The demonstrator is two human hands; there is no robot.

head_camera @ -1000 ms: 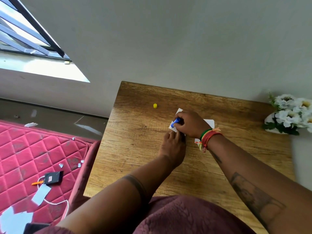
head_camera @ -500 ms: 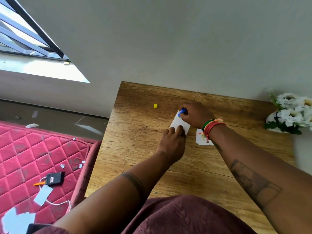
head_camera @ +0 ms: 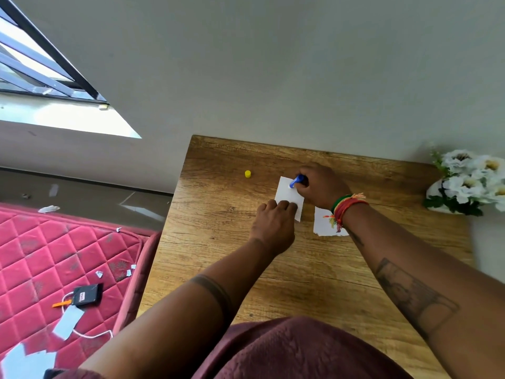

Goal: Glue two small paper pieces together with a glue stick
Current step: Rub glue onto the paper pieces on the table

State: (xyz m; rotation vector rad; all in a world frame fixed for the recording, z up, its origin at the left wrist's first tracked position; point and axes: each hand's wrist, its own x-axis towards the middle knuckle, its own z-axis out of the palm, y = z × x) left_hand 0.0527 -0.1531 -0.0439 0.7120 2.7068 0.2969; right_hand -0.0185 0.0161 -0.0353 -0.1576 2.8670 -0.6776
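A small white paper piece [head_camera: 287, 194] lies on the wooden table [head_camera: 314, 269]. My left hand [head_camera: 274, 228] presses its fingertips down on the near end of this paper. My right hand [head_camera: 321, 186] grips a blue glue stick [head_camera: 296, 181], whose tip touches the far end of the same paper. A second white paper piece [head_camera: 325, 224] lies just to the right, partly hidden under my right wrist. The yellow cap [head_camera: 247, 174] stands alone on the table to the left of the papers.
A white pot of white flowers [head_camera: 470, 184] stands at the table's right edge by the wall. Left of the table lies a red quilted mattress [head_camera: 54, 263] with a black device [head_camera: 86, 294], a cable and paper scraps.
My right hand has slid the glue stick from the paper's near part up to its far end. The left hand has stayed pressing on the near end.
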